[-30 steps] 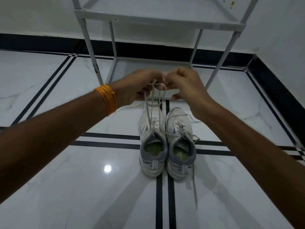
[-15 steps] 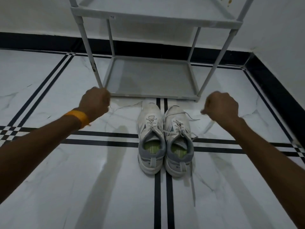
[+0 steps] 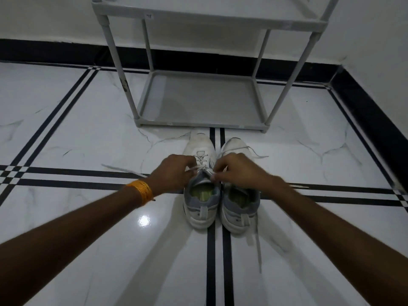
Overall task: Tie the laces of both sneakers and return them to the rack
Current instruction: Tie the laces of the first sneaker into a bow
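Note:
Two white and grey sneakers stand side by side on the floor, toes toward the rack. Over the tongue of the left sneaker (image 3: 202, 206), my left hand (image 3: 173, 173) and my right hand (image 3: 237, 172) each pinch a strand of its white lace (image 3: 199, 167). One end of that lace trails out to the left across the tile. The right sneaker (image 3: 239, 208) has loose laces: one end lies to the right of its toe, another runs down the floor behind its heel. The grey shoe rack (image 3: 198, 100) stands just beyond the toes, its bottom shelf bare.
White marble floor (image 3: 88, 129) with black inlay stripes. A black skirting and white wall (image 3: 375, 62) close the back and the right side, forming a corner by the rack. An orange thread band sits on my left wrist.
My hands went from raised together with the lace, to pulled wide apart as fists, to down together at the left sneaker's tongue. The view has moved closer to the shoes.

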